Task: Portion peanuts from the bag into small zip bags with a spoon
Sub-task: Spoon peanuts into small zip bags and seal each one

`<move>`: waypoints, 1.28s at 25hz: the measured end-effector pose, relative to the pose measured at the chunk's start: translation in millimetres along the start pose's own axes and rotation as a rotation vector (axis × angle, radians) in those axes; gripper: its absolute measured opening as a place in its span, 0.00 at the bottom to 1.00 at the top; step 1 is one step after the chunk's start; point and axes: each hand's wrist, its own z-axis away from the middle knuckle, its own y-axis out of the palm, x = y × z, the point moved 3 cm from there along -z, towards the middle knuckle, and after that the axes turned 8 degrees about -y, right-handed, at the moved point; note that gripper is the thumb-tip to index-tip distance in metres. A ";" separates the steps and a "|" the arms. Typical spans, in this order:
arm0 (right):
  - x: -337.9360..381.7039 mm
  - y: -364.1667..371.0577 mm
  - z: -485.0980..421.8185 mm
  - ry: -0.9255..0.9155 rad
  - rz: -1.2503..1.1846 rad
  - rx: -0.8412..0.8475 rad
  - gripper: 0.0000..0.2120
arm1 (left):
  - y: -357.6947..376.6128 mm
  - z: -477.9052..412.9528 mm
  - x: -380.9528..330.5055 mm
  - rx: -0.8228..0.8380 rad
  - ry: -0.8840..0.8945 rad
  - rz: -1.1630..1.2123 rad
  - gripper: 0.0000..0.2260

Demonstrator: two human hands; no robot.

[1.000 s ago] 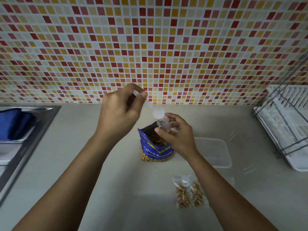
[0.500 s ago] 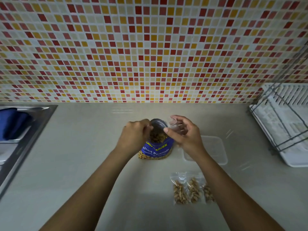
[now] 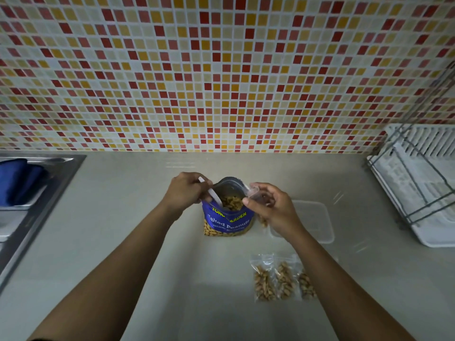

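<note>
A blue bag of salted peanuts [image 3: 227, 221] stands open on the counter, nuts visible inside. My left hand [image 3: 186, 191] grips a white plastic spoon [image 3: 213, 196] whose bowl dips into the bag's mouth. Just right of the bag, my right hand [image 3: 270, 205] pinches a small clear zip bag [image 3: 254, 193] by its open top, a few peanuts hanging low in it. Three filled zip bags [image 3: 280, 279] lie side by side nearer to me.
A clear plastic container [image 3: 317, 222] lies behind my right hand. A white dish rack [image 3: 418, 183] fills the right edge. A steel sink [image 3: 37, 193] with a blue cloth [image 3: 17, 180] is at the left. The tiled wall rises behind the counter.
My left hand came down from above the small bag and put the spoon into the peanut bag. My right hand kept hold of the small zip bag beside it.
</note>
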 end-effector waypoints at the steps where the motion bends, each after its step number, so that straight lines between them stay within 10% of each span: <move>1: 0.1 -0.4 0.5 0.004 0.006 0.008 0.15 | -0.1 0.1 1.6 0.012 -0.036 0.068 0.07; 22: 18.9 5.9 -10.8 -0.209 0.404 -0.025 0.26 | -41.6 -7.9 3.2 -0.170 -0.162 0.614 0.06; 28: 28.8 22.4 -14.9 -0.248 0.447 -0.043 0.28 | -44.5 5.5 -33.4 -0.239 0.043 0.449 0.06; 32: 34.2 27.2 -17.0 -0.245 0.413 -0.081 0.28 | -33.4 47.2 -56.4 -0.312 0.579 0.010 0.07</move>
